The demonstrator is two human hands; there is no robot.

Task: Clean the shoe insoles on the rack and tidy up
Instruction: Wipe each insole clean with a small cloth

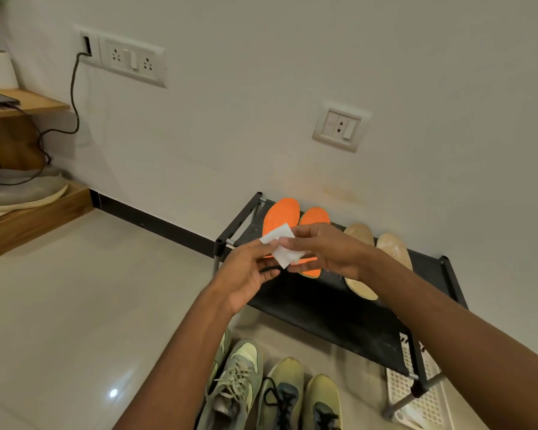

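Observation:
A low black shoe rack [339,308] stands against the wall. Two orange insoles [281,214] lie at its left end and two beige insoles [392,246] to their right. Above the orange pair, both hands hold a small white wipe [281,248]. My left hand [246,274] pinches its left edge. My right hand [320,246] grips its right side with curled fingers. The wipe hides part of the orange insoles.
Several greenish sneakers [261,389] stand on the tiled floor in front of the rack. A white perforated basket [423,398] sits under the rack's right end. A wooden shelf unit [22,218] with a grey shoe and a black cable is at the left.

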